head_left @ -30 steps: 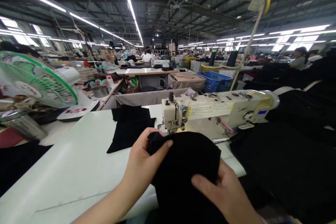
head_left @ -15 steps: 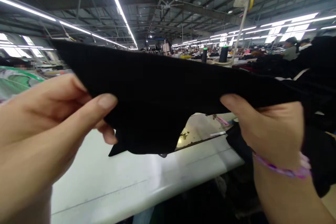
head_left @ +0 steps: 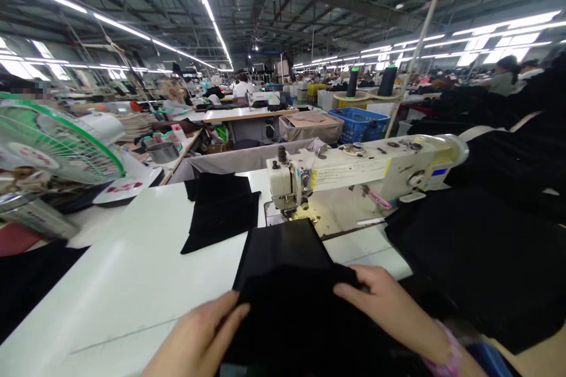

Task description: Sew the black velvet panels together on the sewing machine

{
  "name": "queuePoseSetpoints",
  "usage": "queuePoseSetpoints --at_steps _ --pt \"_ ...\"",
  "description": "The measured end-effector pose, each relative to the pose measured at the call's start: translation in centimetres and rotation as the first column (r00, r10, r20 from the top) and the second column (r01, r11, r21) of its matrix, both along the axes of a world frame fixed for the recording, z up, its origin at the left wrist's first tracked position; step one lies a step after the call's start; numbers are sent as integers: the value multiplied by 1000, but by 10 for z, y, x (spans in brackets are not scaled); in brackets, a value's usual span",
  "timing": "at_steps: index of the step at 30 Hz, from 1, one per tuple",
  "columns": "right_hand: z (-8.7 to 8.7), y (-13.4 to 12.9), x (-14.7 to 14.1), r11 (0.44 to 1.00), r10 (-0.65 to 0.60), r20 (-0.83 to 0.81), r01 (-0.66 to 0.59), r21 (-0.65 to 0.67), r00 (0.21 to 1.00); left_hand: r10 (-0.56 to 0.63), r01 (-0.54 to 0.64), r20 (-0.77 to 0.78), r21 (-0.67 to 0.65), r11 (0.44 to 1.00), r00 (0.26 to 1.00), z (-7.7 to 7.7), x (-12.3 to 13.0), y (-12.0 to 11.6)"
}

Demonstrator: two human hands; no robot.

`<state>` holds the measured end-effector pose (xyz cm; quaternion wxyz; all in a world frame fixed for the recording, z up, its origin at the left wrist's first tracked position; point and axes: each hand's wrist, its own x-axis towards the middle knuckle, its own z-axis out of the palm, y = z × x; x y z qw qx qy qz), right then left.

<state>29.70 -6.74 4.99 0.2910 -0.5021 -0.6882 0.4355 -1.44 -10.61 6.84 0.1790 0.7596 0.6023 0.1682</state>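
1. left hand: lies flat, fingers together, on the near left edge of the black cloth; it pinches nothing.
2. right hand: fingers stretched flat, pressing on the cloth's right side.
3. black cloth: spread on the white desk, its far edge just short of the sewing machine needle.
4. progress, as judged: cloth laid out and lined up; no seam visibly started.
5. a second dark stack waits further left, beside a fan.
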Motion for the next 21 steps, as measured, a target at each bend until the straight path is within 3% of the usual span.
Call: queuePoseSetpoints --at_steps 2,5,10,13,17,19,21 --pt "-20 30 -19 980 -120 63 108 166 991 100 -102 -145 -8 995 984 -6 4 35" --pt "-46 74 -41 896 -277 110 215 387 955 227 -207 -246 103 973 942 -22 8 80" --pt "-68 114 -60 866 -359 145 271 421 922 300 -275 -171 151 949 939 -48 8 116" --pt "-72 117 -62 866 -368 148 280 415 918 295 -279 -113 140 950 949 -54 8 119" --pt "-76 110 -58 882 -332 105 269 387 937 264 -260 3 183 948 965 -59 12 104" --pt "-77 104 -55 896 -303 59 263 358 951 241 -276 167 234 932 956 -59 13 90" --pt "-74 96 -51 905 -282 6 264 334 959 205 -325 419 238 915 885 -57 11 73"
